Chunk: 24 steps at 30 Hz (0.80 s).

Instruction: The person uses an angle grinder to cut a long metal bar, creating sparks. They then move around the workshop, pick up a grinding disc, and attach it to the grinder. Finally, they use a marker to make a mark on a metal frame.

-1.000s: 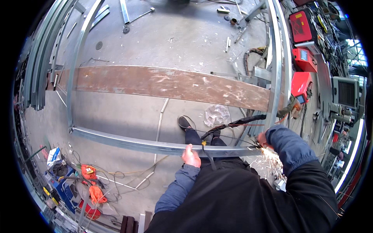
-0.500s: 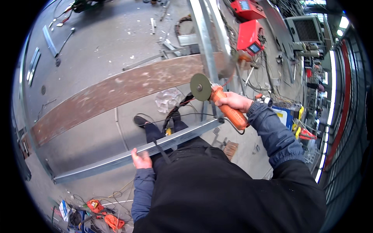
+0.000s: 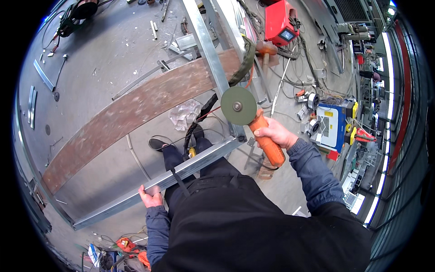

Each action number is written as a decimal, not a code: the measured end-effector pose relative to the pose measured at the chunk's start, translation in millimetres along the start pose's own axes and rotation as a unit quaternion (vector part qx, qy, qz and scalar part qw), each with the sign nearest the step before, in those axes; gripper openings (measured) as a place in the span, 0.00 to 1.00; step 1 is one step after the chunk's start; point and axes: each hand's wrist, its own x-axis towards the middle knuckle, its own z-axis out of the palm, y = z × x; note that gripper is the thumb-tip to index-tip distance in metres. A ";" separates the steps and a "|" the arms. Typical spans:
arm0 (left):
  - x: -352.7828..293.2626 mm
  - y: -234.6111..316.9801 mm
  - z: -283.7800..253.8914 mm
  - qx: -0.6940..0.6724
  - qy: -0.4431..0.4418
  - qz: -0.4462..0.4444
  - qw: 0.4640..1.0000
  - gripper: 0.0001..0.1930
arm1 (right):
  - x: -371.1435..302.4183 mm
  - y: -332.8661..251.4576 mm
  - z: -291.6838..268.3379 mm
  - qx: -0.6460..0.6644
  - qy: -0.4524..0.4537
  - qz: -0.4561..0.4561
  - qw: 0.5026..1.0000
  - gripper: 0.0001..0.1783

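My right hand (image 3: 277, 133) is wrapped round the orange body of an angle grinder (image 3: 271, 149). Its green-grey cutting disc (image 3: 238, 105) faces up toward me, over the right corner of a metal frame; whether it spins I cannot tell. Across my waist runs the frame's near bar, a square steel tube (image 3: 206, 157). Left of my body, my left hand (image 3: 151, 197) grips this tube, thumb on top and the other fingers partly hidden. A second steel bar (image 3: 206, 50) leads away from the right corner, passing behind the disc.
Inside the frame lie a long rust-brown plank (image 3: 136, 113) and crumpled clear plastic (image 3: 185, 114) by my feet. A red machine with a screen (image 3: 278, 22), a mallet (image 3: 266, 48) and tangled cables lie at the far right. A blue box (image 3: 330, 127) stands right of my arm.
The grinder has turned, so its disc now faces me more fully. My view has shifted right and the frame appears further left. My left hand remains on the tube.
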 end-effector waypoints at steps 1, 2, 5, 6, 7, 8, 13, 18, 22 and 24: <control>-1.8 -1.1 0.7 0.014 0.000 0.007 1.000 0.15 | 1.4 4.8 -3.9 0.004 0.001 -0.005 1.000 0.33; -2.5 -3.1 2.4 0.027 0.000 0.015 1.000 0.16 | 4.1 10.9 -8.6 0.007 0.003 -0.011 1.000 0.33; 5.3 -7.7 -6.7 0.062 -0.014 0.016 0.998 0.20 | 7.9 32.4 -18.2 0.006 0.022 -0.025 0.999 0.32; 19.3 -7.4 -16.8 0.065 -0.021 -0.005 0.998 0.21 | 7.9 38.3 -21.0 0.002 0.031 -0.029 0.999 0.32; 26.6 -5.8 -20.8 0.062 -0.021 -0.015 0.998 0.21 | 7.9 43.0 -23.4 0.003 0.040 -0.035 0.999 0.31; 32.6 -8.5 -24.6 0.061 -0.019 -0.021 0.998 0.22 | 7.5 47.4 -26.4 0.005 0.048 -0.041 0.998 0.30; 44.4 -12.8 -35.8 0.065 -0.013 -0.009 0.998 0.19 | 3.6 60.5 -33.2 0.014 0.070 -0.062 0.996 0.29; 48.8 -11.8 -44.5 0.087 -0.062 -0.004 0.994 0.15 | -6.4 59.7 -28.6 0.030 0.064 -0.065 0.995 0.30; 62.1 -11.4 -56.8 0.034 -0.086 -0.033 0.995 0.14 | -16.3 63.5 -31.9 0.032 0.057 -0.076 0.995 0.30; 61.5 -9.7 -57.3 0.020 -0.087 -0.043 0.995 0.13 | -22.8 63.7 -31.5 0.034 0.059 -0.082 0.994 0.30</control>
